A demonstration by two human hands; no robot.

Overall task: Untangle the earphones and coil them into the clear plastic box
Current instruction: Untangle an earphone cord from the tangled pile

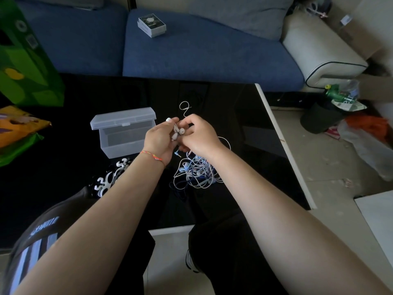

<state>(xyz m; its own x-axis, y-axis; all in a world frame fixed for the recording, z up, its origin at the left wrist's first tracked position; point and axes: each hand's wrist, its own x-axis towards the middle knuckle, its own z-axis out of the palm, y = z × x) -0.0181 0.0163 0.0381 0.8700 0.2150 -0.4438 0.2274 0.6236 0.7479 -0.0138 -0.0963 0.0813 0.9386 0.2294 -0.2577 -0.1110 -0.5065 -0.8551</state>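
Observation:
A tangled heap of earphones (197, 171) with white, pale blue and dark cords lies on the black table (244, 116), just below my hands. My left hand (160, 139) and my right hand (198, 135) meet above the heap and both pinch white earbuds and thin cord between their fingertips. A loop of white cord (184, 107) curls up beyond my fingers. The clear plastic box (125, 133) stands open to the left of my left hand, its lid tipped back; nothing shows inside it.
A green carton (25, 60) and an orange-green packet (17, 128) stand at the table's left. A small white box (151, 25) lies on the blue sofa behind. The table's white edge (282, 143) runs down the right, with a bin and bags on the floor beyond.

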